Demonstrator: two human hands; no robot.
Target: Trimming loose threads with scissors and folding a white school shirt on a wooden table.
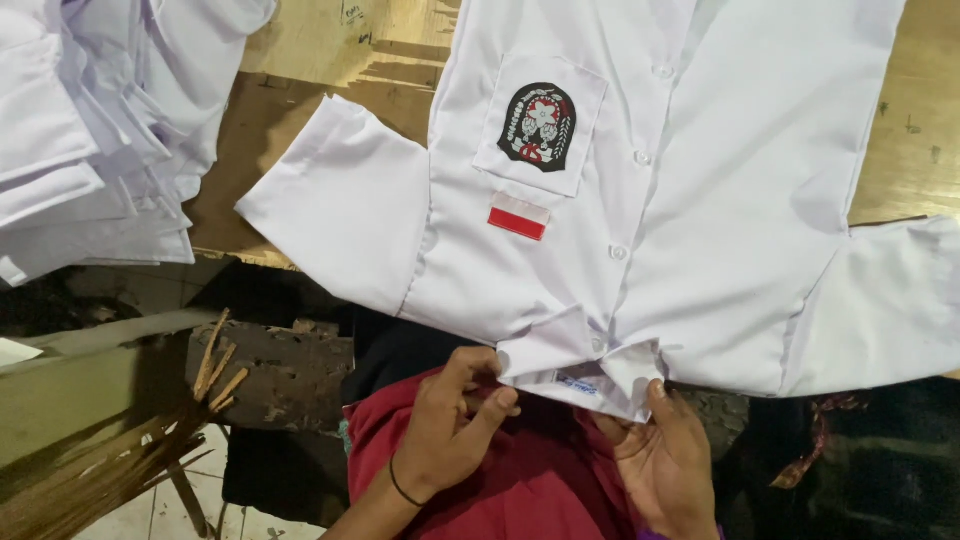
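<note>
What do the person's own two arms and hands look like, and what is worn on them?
Both hands are bare, without gloves or rings that I can see. The left hand has a thin black band around its wrist, and its forearm is uncovered. At the right hand, a small purple edge shows at the wrist, perhaps a cuff.

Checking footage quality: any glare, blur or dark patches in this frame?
Head view: white shirt bright but not blown out, its badge sharp; left hand and right hand at the collar slightly soft; area under the table falls into deep shadow.
</note>
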